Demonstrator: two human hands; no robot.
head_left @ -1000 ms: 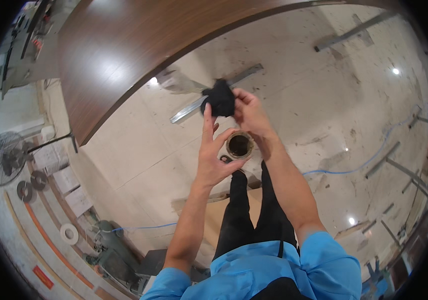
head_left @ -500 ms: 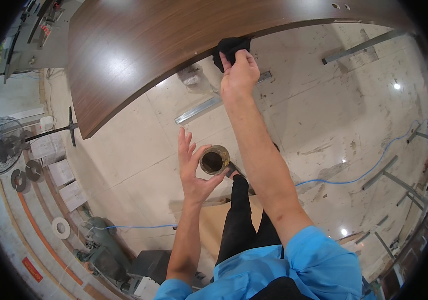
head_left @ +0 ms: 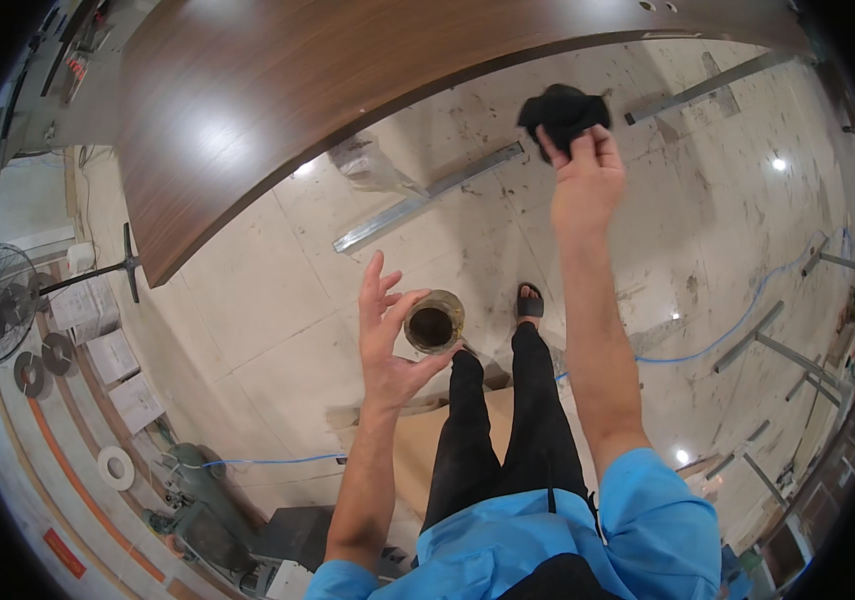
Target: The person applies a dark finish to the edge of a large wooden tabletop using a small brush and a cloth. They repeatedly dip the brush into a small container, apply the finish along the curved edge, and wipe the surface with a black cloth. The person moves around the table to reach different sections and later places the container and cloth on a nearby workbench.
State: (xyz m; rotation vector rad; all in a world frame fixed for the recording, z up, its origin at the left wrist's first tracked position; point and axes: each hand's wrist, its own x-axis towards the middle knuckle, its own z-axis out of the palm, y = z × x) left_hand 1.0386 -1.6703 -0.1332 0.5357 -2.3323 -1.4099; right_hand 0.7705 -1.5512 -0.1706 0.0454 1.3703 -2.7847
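Observation:
My left hand [head_left: 389,345] grips a round container [head_left: 446,309] between thumb and index finger, its other fingers stretched out. The container's mouth faces up and its inside looks dark; its rim is stained yellowish. Farther out to the right, my right hand [head_left: 590,180] pinches a crumpled black cloth [head_left: 565,112]. The cloth hangs in the air over the floor, just apart from the near edge of a brown wood-grain tabletop [head_left: 298,90]. That curved, glossy top spans the far side of the view.
A metal bar [head_left: 428,198] and a clear plastic bag [head_left: 366,165] lie under the tabletop's edge. At left stand a black fan [head_left: 10,300] and a green compressor [head_left: 206,505]. A blue hose [head_left: 708,354] crosses the floor; metal frames [head_left: 788,350] lie to the right.
My right hand has moved right with the black cloth, off the tabletop's edge. My left hand still holds the container in nearly the same place. A sandalled foot now shows.

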